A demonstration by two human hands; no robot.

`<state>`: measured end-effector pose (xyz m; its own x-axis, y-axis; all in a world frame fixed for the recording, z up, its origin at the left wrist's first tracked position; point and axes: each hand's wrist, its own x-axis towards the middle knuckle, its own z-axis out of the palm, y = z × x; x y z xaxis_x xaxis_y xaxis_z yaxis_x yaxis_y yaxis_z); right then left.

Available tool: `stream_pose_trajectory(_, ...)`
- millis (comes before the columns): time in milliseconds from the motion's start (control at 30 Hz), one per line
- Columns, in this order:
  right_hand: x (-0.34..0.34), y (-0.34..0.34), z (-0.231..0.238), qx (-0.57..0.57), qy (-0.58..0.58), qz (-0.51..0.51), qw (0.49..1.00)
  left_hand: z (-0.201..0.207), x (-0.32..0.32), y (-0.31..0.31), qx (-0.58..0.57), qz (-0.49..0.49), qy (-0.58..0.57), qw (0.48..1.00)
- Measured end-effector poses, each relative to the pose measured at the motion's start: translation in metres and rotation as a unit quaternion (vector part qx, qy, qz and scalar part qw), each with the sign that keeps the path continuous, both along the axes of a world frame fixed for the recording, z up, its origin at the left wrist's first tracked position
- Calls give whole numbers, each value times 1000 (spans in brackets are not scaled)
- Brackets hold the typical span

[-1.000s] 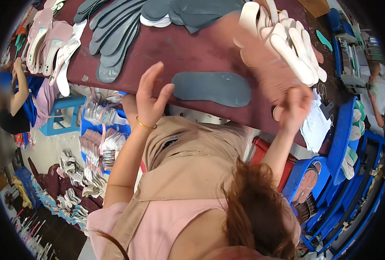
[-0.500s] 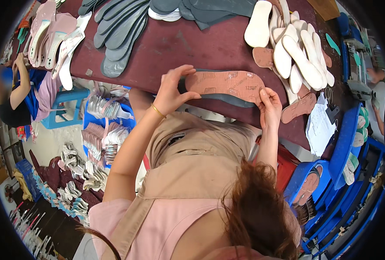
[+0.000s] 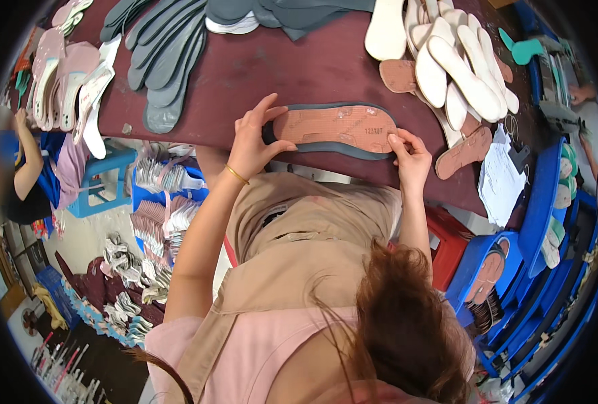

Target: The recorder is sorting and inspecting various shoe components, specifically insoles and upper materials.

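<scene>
A brown insole board (image 3: 336, 126) printed with dark marks lies on top of a dark grey foam insole (image 3: 356, 153), whose edge shows around most of it. My left hand (image 3: 253, 135) grips the pair's left end, thumb at the near edge and fingers at the far edge. At the other end, the fingertips of my right hand (image 3: 410, 156) pinch the brown board's tip. The two layers are held at the near edge of the dark red table (image 3: 245, 74).
Grey insoles (image 3: 167, 71) are fanned out at the far left. White insoles (image 3: 457, 74) and brown boards (image 3: 464, 153) pile up on the right, beside white papers (image 3: 501, 178). Blue bins (image 3: 484, 269) stand at lower right. At left, a person sits near a blue stool (image 3: 107, 178).
The brown board now sits more evenly over the grey insole, with a grey margin showing on both long sides. My right fingers have drawn together at its tip. The whole view has shifted slightly.
</scene>
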<state>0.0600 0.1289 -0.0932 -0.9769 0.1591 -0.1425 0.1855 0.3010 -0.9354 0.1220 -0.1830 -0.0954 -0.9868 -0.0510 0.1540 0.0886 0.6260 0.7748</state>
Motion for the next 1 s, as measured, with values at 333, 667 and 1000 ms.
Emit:
stream_pose_trajectory(333,1,0,5,67,18,7,998,38,-13,11,-231,-104,-18,967)
stream_pose_trajectory(667,-13,-12,33,420,132,124,889,4,-45,50,-121,-169,95,973)
stream_pose_trajectory(1000,-41,-85,-7,302,323,181,879,8,-47,55,-185,-189,66,962)
